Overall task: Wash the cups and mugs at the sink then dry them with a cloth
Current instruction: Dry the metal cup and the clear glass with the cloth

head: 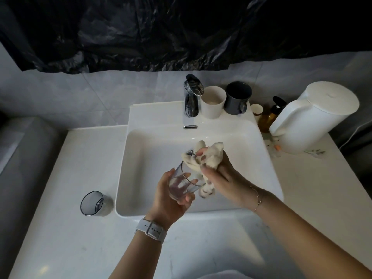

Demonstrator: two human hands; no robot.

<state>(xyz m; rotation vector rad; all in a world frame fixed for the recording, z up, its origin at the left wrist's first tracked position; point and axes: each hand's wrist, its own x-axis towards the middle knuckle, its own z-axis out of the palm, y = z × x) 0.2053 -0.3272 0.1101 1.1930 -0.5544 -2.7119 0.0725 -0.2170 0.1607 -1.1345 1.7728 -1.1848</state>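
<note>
Head view: the left hand (171, 195) grips a clear glass (184, 183) over the sink (141, 150) — tilted. Right hand (220, 178) clutches a bunched cloth (211, 156) at its rim.

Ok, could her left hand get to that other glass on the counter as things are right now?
Probably not yet: the left hand grips a clear glass over the sink. The path to the counter glass looks free, since nothing stands between them, but she would have to put down the one she holds first.
</note>
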